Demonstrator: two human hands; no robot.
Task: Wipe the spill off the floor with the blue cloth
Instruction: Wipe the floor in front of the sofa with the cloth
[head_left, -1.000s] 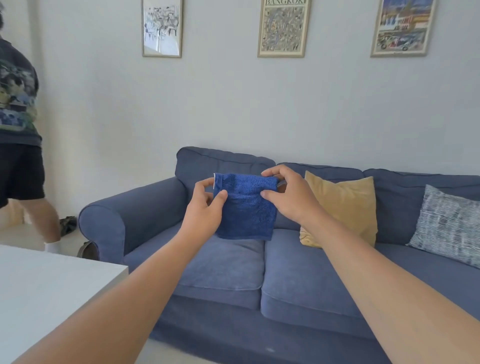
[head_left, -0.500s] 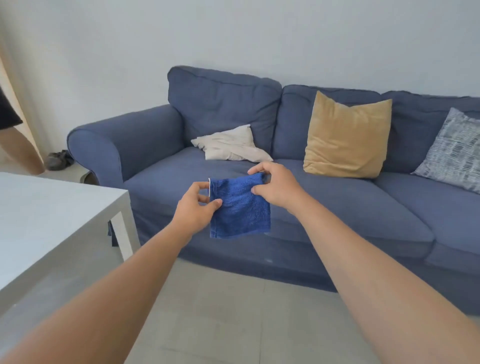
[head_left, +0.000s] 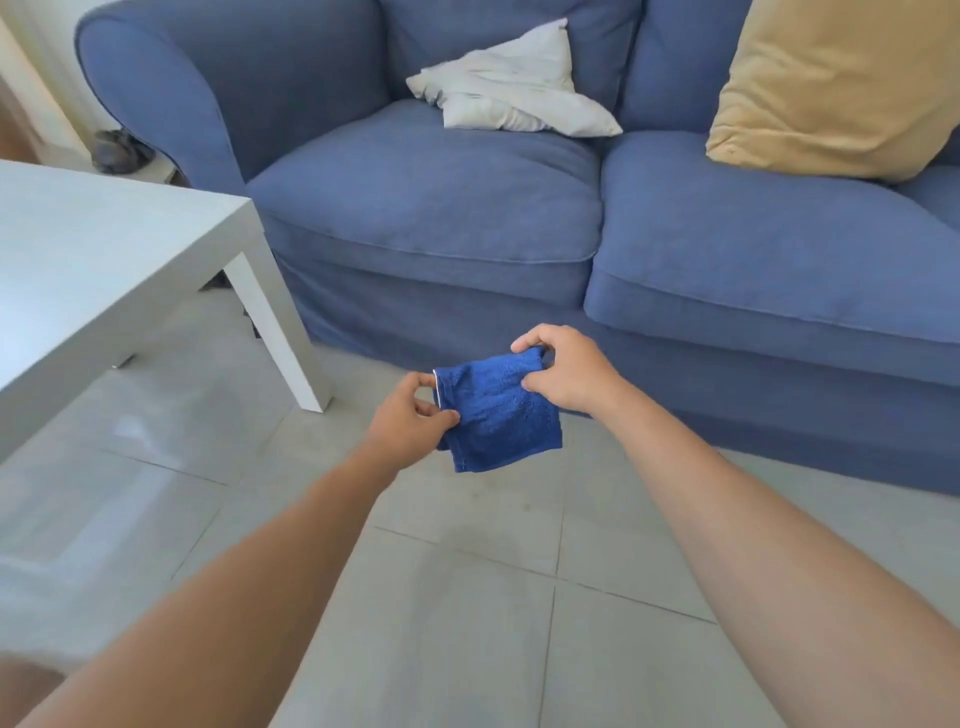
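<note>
A folded blue cloth (head_left: 496, 415) hangs in the air over the grey tiled floor (head_left: 467, 623), in front of the sofa. My left hand (head_left: 408, 418) pinches its left edge and my right hand (head_left: 569, 371) pinches its upper right corner. On the tiles just below and to the right of the cloth lies a faint yellowish stain (head_left: 524, 501), hard to make out.
A blue sofa (head_left: 441, 208) fills the back, with a white cushion (head_left: 509, 88) and a yellow cushion (head_left: 831, 88) on it. A white low table (head_left: 104, 249) stands at the left, its leg (head_left: 280, 332) near the cloth. Shoes (head_left: 117, 150) lie by the sofa arm.
My view has tilted down from the wall and sofa to the floor. Both hands have come down with the cloth, from sofa-back height to just above the tiles. The person at the left is out of view.
</note>
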